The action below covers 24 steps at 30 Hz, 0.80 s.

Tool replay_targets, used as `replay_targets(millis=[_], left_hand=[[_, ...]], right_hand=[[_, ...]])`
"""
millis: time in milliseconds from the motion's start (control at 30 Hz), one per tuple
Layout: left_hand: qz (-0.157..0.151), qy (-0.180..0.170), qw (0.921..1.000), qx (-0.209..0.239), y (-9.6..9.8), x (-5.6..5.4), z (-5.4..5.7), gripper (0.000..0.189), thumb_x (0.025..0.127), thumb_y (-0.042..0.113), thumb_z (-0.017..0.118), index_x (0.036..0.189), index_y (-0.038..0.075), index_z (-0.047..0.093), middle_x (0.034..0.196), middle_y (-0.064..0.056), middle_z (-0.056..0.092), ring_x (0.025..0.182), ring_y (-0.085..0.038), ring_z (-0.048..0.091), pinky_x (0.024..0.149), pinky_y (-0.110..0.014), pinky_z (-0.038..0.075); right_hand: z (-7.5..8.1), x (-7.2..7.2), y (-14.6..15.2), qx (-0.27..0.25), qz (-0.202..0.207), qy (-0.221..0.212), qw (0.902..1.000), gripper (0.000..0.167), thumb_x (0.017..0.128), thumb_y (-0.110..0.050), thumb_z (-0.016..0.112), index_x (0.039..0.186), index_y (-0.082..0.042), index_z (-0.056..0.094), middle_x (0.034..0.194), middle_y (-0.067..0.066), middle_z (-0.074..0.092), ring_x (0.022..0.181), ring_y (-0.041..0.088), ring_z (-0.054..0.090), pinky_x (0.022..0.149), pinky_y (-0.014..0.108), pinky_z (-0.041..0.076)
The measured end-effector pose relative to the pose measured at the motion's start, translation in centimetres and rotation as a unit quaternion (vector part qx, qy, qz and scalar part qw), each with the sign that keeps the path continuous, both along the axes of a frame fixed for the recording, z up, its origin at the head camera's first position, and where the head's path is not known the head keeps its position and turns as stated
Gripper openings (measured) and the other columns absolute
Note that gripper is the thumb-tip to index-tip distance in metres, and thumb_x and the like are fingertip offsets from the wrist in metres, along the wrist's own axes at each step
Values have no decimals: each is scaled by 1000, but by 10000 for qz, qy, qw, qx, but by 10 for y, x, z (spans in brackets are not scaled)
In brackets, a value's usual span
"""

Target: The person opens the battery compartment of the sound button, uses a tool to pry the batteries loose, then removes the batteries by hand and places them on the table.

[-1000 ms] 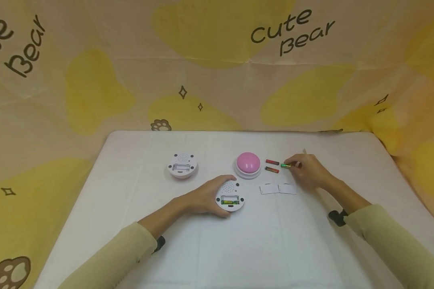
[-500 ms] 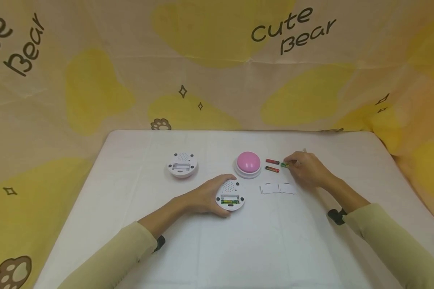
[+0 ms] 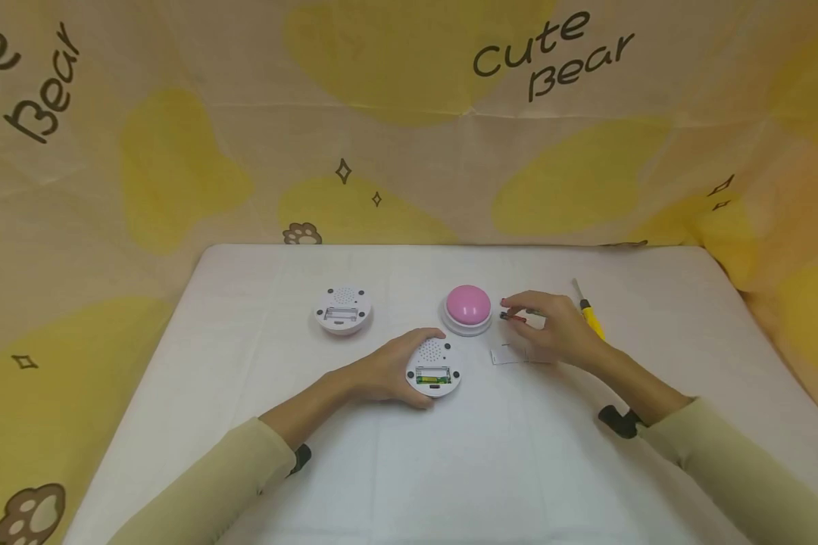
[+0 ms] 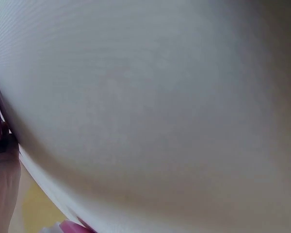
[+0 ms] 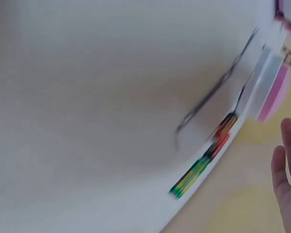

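My left hand (image 3: 388, 371) grips the side of a round white push-button device (image 3: 431, 350), turned underside up. Its battery compartment faces up, with a green battery (image 3: 432, 380) inside. My right hand (image 3: 559, 325) hovers over the loose batteries, thumb and fingers apart, holding nothing. A red battery (image 3: 516, 318) shows between its fingertips and thumb without being pinched. In the right wrist view a green battery (image 5: 189, 178) and red batteries (image 5: 222, 133) lie on the table, apart from the fingers. The left wrist view shows mostly tabletop and part of the left hand (image 4: 4, 182).
A pink-topped button (image 3: 468, 306) stands upright left of the batteries. Another device (image 3: 343, 310) lies underside up at the back left, its compartment bare. White covers (image 3: 507, 354) lie below the right hand. A yellow-handled screwdriver (image 3: 591, 319) lies right of it on the white table (image 3: 450, 477).
My right hand has let go of the green battery and moved left over the red ones, its fingers spreading. The screwdriver has come into sight. My left hand stays put on the device.
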<state>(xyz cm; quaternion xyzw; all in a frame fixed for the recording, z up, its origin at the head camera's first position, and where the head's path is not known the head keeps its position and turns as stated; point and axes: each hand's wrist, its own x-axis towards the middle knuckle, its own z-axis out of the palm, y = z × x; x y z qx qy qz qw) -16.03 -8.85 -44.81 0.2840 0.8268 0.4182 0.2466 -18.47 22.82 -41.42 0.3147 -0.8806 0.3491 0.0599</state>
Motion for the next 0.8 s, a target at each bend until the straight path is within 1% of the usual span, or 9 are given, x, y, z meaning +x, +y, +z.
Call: replay_targets(millis=[67, 133, 267, 300, 367, 500, 567, 700, 800], left_hand=[[-3, -14, 10000, 9, 0, 0, 1, 102, 69, 26, 91, 152, 22, 32, 145, 7, 43, 129, -10, 42, 113, -37, 31], [-4, -32, 10000, 1, 0, 1, 1, 102, 70, 26, 91, 152, 22, 32, 146, 7, 43, 130, -10, 41, 113, -37, 30], [-8, -25, 10000, -46, 0, 1, 2, 101, 70, 27, 91, 152, 23, 31, 147, 7, 42, 130, -10, 41, 113, -37, 31], [-6, -31, 10000, -37, 0, 1, 2, 101, 70, 27, 91, 152, 23, 31, 147, 7, 42, 130, -10, 41, 113, -37, 31], [-16, -45, 10000, -14, -1, 2, 3, 101, 70, 27, 91, 152, 23, 31, 146, 7, 43, 129, -11, 42, 112, -38, 32], [-52, -87, 9999, 55, -1, 3, 3, 101, 70, 26, 91, 152, 20, 31, 144, 7, 44, 124, -11, 44, 110, -37, 35], [-92, -22, 9999, 87, -2, 3, 2, 101, 70, 25, 91, 151, 19, 32, 143, 7, 44, 123, -11, 45, 108, -35, 36], [-142, 103, 9997, 168, -3, 3, 0, 100, 69, 24, 91, 150, 19, 33, 142, 8, 45, 119, -9, 47, 104, -32, 38], [-155, 86, 9995, 261, -4, 3, 0, 99, 69, 23, 92, 149, 20, 35, 139, 9, 46, 116, -9, 49, 102, -31, 40]], right_hand=[[2, 6, -10, -33, 211, 1, 9998, 36, 80, 6, 77, 115, 0, 70, 102, 11, 73, 92, 24, 67, 81, 49, 55], [5, 12, -19, -90, 411, -76, 9991, 38, 80, 6, 78, 116, 0, 69, 101, 9, 73, 92, 22, 66, 90, 50, 52], [7, 23, -35, -179, 751, -268, 9967, 39, 80, 4, 79, 117, -1, 68, 103, 7, 73, 97, 20, 66, 94, 47, 51], [8, 25, -38, -230, 834, -325, 9957, 38, 80, 4, 79, 117, -1, 68, 104, 7, 73, 98, 20, 66, 93, 45, 51], [7, 30, -46, -300, 981, -409, 9939, 37, 81, 4, 79, 116, -1, 69, 106, 7, 73, 99, 19, 67, 88, 41, 54], [3, 37, -61, -465, 1262, -611, 9890, 33, 83, 1, 77, 115, -3, 70, 110, 5, 73, 101, 18, 67, 90, 38, 54], [1, 39, -68, -554, 1411, -658, 9863, 32, 84, 1, 77, 115, -3, 70, 110, 5, 73, 101, 18, 67, 91, 37, 53], [-2, 43, -79, -682, 1638, -736, 9814, 32, 84, 3, 75, 115, -3, 71, 108, 4, 73, 97, 18, 66, 88, 35, 54], [-4, 46, -85, -658, 1702, -779, 9801, 32, 84, 2, 76, 115, -3, 71, 107, 3, 73, 91, 18, 65, 84, 34, 54]])
